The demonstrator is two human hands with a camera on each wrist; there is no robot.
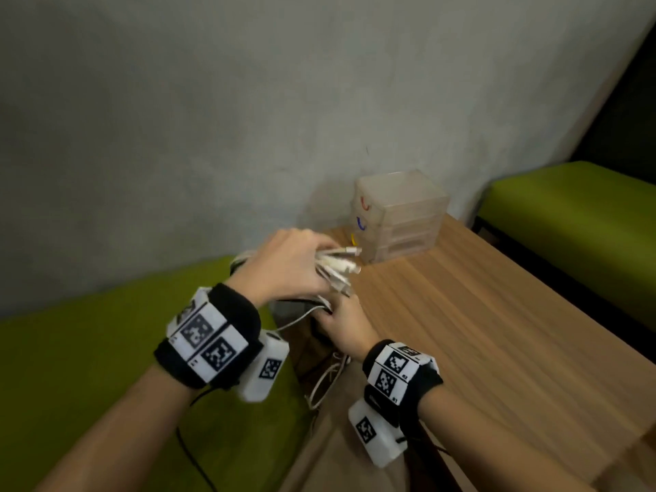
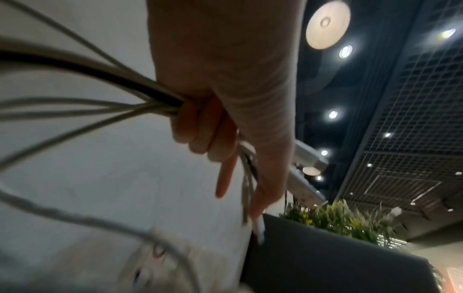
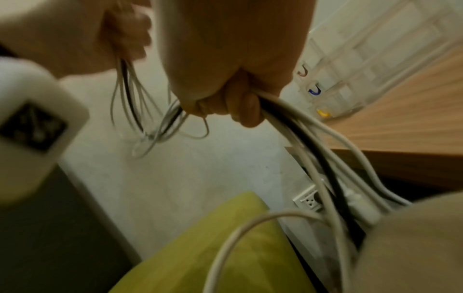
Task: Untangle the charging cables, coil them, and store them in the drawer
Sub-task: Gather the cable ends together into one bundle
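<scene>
A bunch of white charging cables with one black cable (image 1: 337,266) hangs between both hands at the table's left edge. My left hand (image 1: 284,268) grips the bunch near its plug ends, which stick out toward the drawer unit (image 1: 401,214); in the left wrist view its fingers (image 2: 200,126) curl round the cables (image 2: 87,95). Just below, my right hand (image 1: 340,324) grips the same bunch; the right wrist view shows its fist (image 3: 233,79) closed on the cables (image 3: 313,138). Loose loops (image 1: 326,381) dangle under it. The drawers are closed.
The translucent drawer unit has red, blue and yellow handles and stands at the back of the wooden table (image 1: 479,332) against the wall. Green benches (image 1: 88,367) flank the table. A wall socket (image 3: 308,202) sits low beside the table.
</scene>
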